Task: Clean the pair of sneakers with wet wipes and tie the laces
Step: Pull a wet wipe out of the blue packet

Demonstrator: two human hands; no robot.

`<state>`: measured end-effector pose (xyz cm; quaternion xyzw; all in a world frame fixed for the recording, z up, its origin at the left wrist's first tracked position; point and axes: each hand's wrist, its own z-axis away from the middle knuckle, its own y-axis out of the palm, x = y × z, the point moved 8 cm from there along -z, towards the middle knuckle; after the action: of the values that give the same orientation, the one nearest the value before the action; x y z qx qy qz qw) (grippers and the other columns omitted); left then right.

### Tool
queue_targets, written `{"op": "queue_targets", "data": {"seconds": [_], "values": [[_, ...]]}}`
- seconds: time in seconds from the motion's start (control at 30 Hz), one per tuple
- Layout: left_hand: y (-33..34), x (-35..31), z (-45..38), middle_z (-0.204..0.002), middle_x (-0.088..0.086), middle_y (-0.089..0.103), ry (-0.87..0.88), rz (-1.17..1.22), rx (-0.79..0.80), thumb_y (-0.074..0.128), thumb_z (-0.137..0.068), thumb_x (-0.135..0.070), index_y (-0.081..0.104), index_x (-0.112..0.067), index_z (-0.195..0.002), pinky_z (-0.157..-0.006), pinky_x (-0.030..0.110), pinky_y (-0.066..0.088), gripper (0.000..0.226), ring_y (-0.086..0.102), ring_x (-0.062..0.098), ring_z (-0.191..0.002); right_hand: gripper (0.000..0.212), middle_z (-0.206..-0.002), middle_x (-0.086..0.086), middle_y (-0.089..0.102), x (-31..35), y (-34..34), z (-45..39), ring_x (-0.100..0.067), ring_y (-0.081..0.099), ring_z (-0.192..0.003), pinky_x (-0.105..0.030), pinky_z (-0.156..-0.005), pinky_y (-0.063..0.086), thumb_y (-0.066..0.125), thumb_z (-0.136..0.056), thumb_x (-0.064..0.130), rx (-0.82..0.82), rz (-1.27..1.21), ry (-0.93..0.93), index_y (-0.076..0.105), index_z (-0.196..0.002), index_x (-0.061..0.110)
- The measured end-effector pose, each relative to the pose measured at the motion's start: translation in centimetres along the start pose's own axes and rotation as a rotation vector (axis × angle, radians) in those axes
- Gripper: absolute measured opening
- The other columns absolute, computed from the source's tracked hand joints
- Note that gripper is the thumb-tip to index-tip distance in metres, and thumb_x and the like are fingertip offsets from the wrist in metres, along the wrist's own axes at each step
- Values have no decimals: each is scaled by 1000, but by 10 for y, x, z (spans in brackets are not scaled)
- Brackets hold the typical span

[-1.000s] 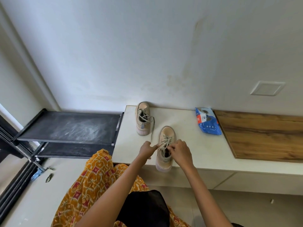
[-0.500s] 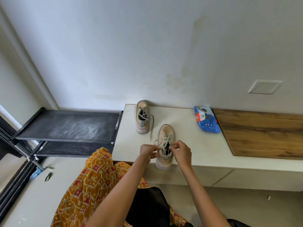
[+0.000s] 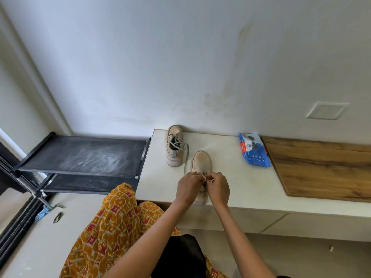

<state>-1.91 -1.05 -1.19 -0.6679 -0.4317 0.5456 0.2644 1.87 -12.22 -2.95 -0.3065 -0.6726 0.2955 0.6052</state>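
Two beige sneakers stand on a white bench (image 3: 251, 183). The near sneaker (image 3: 200, 161) points away from me, its toe showing beyond my hands. My left hand (image 3: 188, 187) and my right hand (image 3: 217, 187) meet over its tongue, each pinching a grey lace end (image 3: 201, 175). The hands hide most of the lacing. The far sneaker (image 3: 174, 145) sits by the wall with its grey laces loose, one end trailing down its right side. A blue pack of wet wipes (image 3: 253, 150) lies to the right.
A wooden board (image 3: 325, 169) covers the bench's right part. A black two-tier shoe rack (image 3: 84, 155) stands to the left of the bench. My orange patterned clothing (image 3: 112, 227) fills the foreground. Small scraps lie on the floor at the left.
My hands have drawn closer together over the near sneaker's tongue, and the lace ends between them are now shorter and bunched.
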Motion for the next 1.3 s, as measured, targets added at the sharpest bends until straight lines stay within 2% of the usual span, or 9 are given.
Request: {"op": "queue_targets", "data": {"seconds": [0.2, 0.33, 0.6, 0.77, 0.9, 1.0, 1.13, 1.23, 1.3], "values": [[19, 10, -10, -101, 9, 70, -106, 81, 257, 56, -88, -13, 71, -13, -105, -77, 33, 49, 22, 63, 27, -92, 34, -111, -7, 59, -8, 9, 4, -20, 57, -106, -21, -83, 45, 51, -90, 9, 260, -193, -54, 65, -119, 17], [15, 22, -16, -98, 9, 72, -166, 242, 269, 59, -83, -4, 73, -10, -98, -76, 24, 46, 22, 64, 21, -91, 54, -112, 7, 51, 2, 9, 16, -11, 45, -111, -25, -93, 41, 67, -83, 31, 451, -101, -213, 50, -134, 24], [17, 29, -7, -97, 10, 64, -206, 346, 229, 60, -84, -6, 74, -10, -96, -73, 20, 40, 19, 57, 20, -89, 15, -90, 1, 74, 6, -5, 4, -16, 67, -84, -33, -74, 55, 70, -83, 25, 171, -138, -189, 75, -96, 20], [5, 37, -4, -98, 6, 61, -226, 385, 110, 68, -81, -13, 65, -13, -103, -73, 20, 43, 22, 55, 12, -84, 11, -87, 3, 72, 3, -17, -4, -14, 64, -82, -24, -61, 45, 67, -85, 28, 63, -74, -109, 72, -89, 19], [2, 28, -3, -105, 0, 51, -239, 350, 44, 67, -81, -12, 53, -13, -119, -76, 22, 42, 40, 54, 13, -92, 15, -96, 1, 62, 11, -6, 2, -16, 52, -96, -27, -65, 41, 63, -87, 31, 123, 170, -236, 71, -92, 20], [10, 12, -6, -110, 5, 49, -136, 201, 123, 61, -86, -16, 63, -12, -118, -82, 34, 49, 31, 57, 21, -92, 23, -104, -6, 60, 14, 2, -1, -21, 49, -103, -32, -73, 46, 52, -94, 22, 241, 262, -277, 69, -108, 18], [9, 3, -7, -106, 7, 56, 31, -22, 124, 55, -92, -18, 70, -9, -105, -74, 36, 51, 22, 52, 23, -93, 32, -110, -9, 67, 10, -7, -10, -22, 60, -103, -28, -83, 48, 55, -90, 8, 275, 35, -182, 61, -120, 17], [8, -7, -3, -96, 8, 65, 223, -146, 98, 61, -89, -20, 71, -9, -102, -65, 32, 47, 20, 53, 24, -81, 34, -104, -8, 69, 4, -12, -10, -19, 64, -96, -19, -78, 45, 62, -86, 4, 276, -48, -121, 62, -117, 18], [5, -9, -2, -92, 11, 67, 201, -127, 69, 62, -88, -18, 66, -7, -103, -64, 31, 44, 19, 55, 25, -77, 31, -104, -6, 69, 6, -9, -8, -19, 64, -94, -18, -75, 44, 63, -85, 5, 276, -21, -150, 62, -113, 17]]}}
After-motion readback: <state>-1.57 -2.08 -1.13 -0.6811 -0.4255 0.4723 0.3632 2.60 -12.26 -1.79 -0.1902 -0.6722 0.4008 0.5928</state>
